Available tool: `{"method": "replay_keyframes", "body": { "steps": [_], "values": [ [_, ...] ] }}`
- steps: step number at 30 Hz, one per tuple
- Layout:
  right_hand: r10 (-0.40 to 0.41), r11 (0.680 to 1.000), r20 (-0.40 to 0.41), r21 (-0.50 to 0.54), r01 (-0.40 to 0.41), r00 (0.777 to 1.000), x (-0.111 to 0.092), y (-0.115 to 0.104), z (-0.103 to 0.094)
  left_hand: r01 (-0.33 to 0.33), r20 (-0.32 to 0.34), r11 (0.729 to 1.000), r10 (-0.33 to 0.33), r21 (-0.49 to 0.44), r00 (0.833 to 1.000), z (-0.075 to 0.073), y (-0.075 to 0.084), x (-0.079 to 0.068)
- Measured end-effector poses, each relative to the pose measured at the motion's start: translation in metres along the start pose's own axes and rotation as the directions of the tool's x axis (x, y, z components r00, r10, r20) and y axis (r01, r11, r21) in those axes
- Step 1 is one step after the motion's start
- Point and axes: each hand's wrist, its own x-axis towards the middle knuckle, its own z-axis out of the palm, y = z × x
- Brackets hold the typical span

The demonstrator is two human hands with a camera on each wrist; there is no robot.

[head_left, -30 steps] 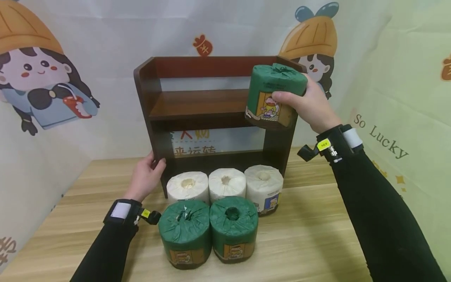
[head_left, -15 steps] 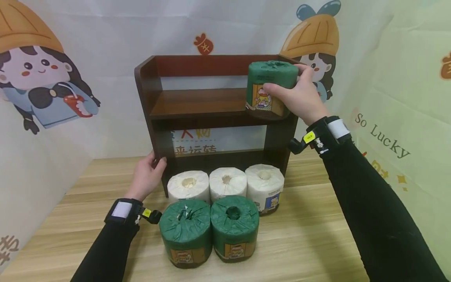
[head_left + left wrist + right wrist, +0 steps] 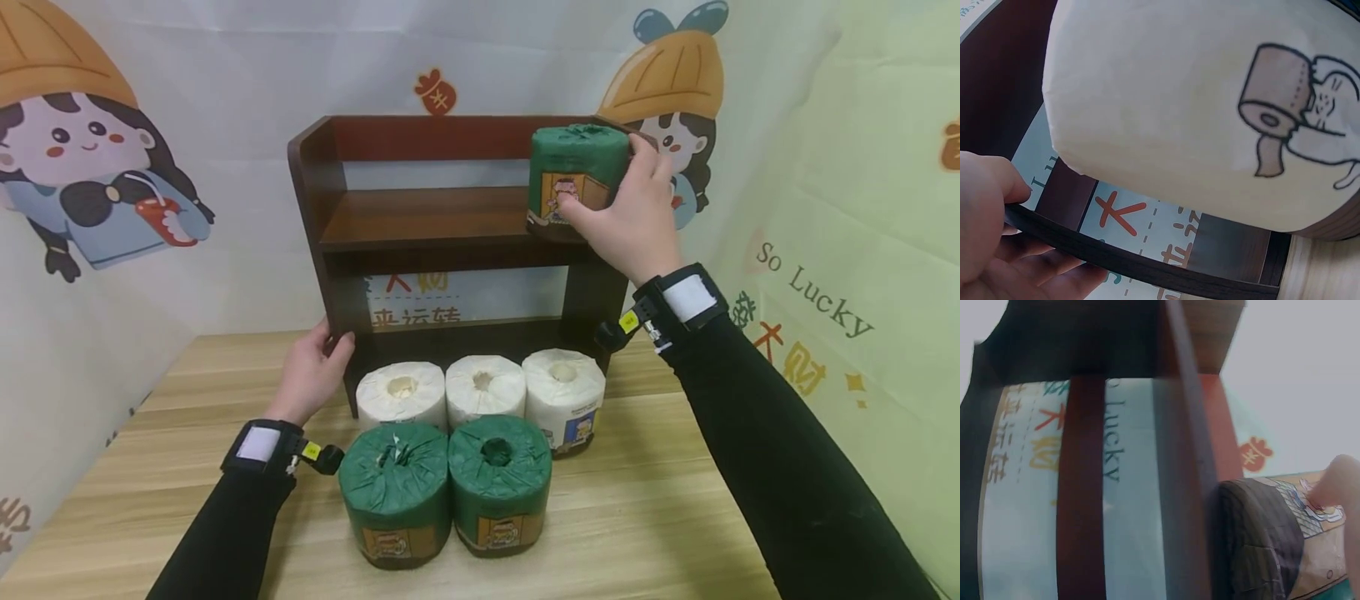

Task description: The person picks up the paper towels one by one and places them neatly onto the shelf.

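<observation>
My right hand holds a green-wrapped toilet paper roll upright at the right end of the upper board of a dark brown two-tier shelf. In the right wrist view, the roll's dark underside lies close to the board; whether they touch I cannot tell. At the lower left, my left hand grips the edge of the shelf's side panel, thumb on one face and fingers on the other. Before the shelf stand white-wrapped rolls in a row, with two green rolls nearer me.
Everything stands on a light wood-grain table. A printed cloth with cartoon figures hangs behind and along the sides. The white roll fills much of the left wrist view.
My right hand has carried the green roll slightly left and inward, over the upper board's right end. The left hand and the rolls on the table have stayed put.
</observation>
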Motion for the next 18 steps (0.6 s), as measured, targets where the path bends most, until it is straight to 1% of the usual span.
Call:
{"method": "replay_keyframes", "body": {
  "steps": [2,7,9,12,15,18],
  "values": [
    [0.003,0.999,-0.010,-0.040,-0.004,1.000,-0.002,0.001,0.004,-0.004,-0.001,1.000,0.004,0.001,1.000,0.000,0.000,0.000],
    [0.004,0.999,-0.037,-0.047,-0.006,0.999,-0.004,0.003,0.013,-0.009,0.000,1.000,0.009,0.002,1.000,0.000,0.001,0.000],
    [-0.008,0.996,-0.052,-0.086,0.003,0.999,-0.004,0.004,0.015,-0.005,0.002,1.000,0.005,0.000,1.000,-0.001,0.001,0.000],
    [0.000,0.992,-0.054,-0.129,-0.007,0.999,-0.002,0.004,0.019,-0.004,0.001,1.000,0.004,-0.002,1.000,-0.001,0.002,0.000],
    [0.030,0.993,-0.037,-0.112,-0.034,0.999,0.000,0.005,0.021,-0.007,0.002,1.000,0.007,0.000,1.000,-0.001,0.002,-0.001],
    [0.039,0.992,-0.034,-0.115,-0.043,0.999,0.001,0.006,0.025,-0.010,0.000,1.000,0.010,0.004,1.000,-0.001,0.001,-0.001]
  ]
}}
